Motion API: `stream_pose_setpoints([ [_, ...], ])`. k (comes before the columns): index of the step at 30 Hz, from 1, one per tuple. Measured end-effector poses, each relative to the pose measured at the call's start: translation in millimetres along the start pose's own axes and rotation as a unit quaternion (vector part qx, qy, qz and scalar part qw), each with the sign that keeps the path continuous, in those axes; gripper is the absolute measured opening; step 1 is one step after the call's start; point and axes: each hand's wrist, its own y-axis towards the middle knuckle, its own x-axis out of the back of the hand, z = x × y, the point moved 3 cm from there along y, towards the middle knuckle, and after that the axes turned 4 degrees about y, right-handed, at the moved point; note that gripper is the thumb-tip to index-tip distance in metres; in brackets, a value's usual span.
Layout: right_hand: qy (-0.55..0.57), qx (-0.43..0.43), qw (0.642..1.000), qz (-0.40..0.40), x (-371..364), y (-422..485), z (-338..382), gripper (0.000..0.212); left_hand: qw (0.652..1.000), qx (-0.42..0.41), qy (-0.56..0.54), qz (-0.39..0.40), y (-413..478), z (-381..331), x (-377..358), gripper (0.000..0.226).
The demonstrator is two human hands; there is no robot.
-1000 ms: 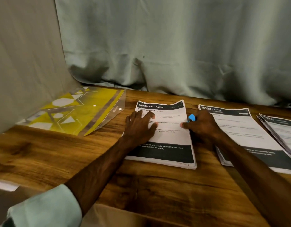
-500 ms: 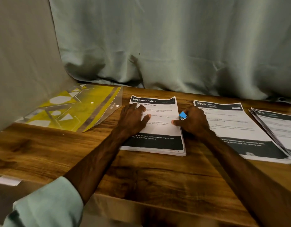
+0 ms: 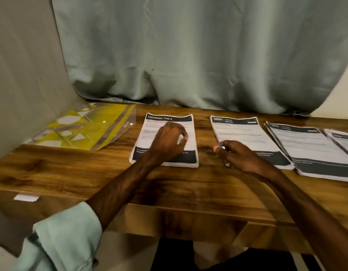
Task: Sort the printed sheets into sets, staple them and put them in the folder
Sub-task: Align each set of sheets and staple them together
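One head-worn camera, looking forward and down.
We look from above the table's (image 3: 51, 169) near edge towards its far edge and the curtain (image 3: 188, 55); the wide-angle view sits close, with our left hand (image 3: 167, 141) and right hand (image 3: 237, 155) lying mid-frame.

Table (image 3: 71, 169), under both hands: wood, visible grain, smooth, faint sheen.
Stack (image 3: 189, 133) under left hand (image 3: 167, 141): paper, matt, top edge slightly wavy.
Sheets (image 3: 243, 132) beyond right hand (image 3: 241, 157), and pile (image 3: 310, 145) to its right: paper, matt.
Folder (image 3: 87, 132), left of left hand: clear plastic, glossy.
Blue item (image 3: 222, 147) pinched in right hand: shiny tip, material blurred.
Curtain (image 3: 188, 55) beyond both hands: cloth, matt, creased.
Sleeve (image 3: 65, 237) on left arm: cloth, matt.
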Motion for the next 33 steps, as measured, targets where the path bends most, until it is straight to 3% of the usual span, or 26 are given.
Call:
stream_pose_setpoints([
  [4, -0.026, 0.066, 0.997, -0.012, 6, -46, -19, 0.029, 0.999, -0.019, -0.021, 0.046, -13, -62, -7, 0.011],
  [10, -0.096, 0.102, 0.987, -0.080, 14, -79, -65, 0.025, 0.993, 0.024, -0.057, 0.100, -18, -94, -18, 0.012],
  [16, -0.153, 0.074, 0.977, -0.128, 30, -96, -95, 0.027, 0.979, 0.097, -0.072, 0.162, -5, -110, -37, 0.018],
  [20, -0.166, 0.041, 0.977, -0.128, 43, -93, -101, 0.009, 0.970, 0.122, -0.091, 0.189, 18, -126, -43, 0.026],
  [24, -0.135, 0.013, 0.986, -0.098, 57, -87, -104, 0.028, 0.965, 0.099, -0.122, 0.211, 43, -136, -49, 0.048],
  [28, -0.025, -0.030, 0.999, -0.024, 79, -72, -106, 0.048, 0.954, 0.136, -0.107, 0.244, 61, -136, -56, 0.054],
  [33, -0.016, -0.044, 0.991, -0.126, 117, -21, -118, 0.042, 0.937, 0.203, -0.071, 0.274, 72, -147, -58, 0.061],
])
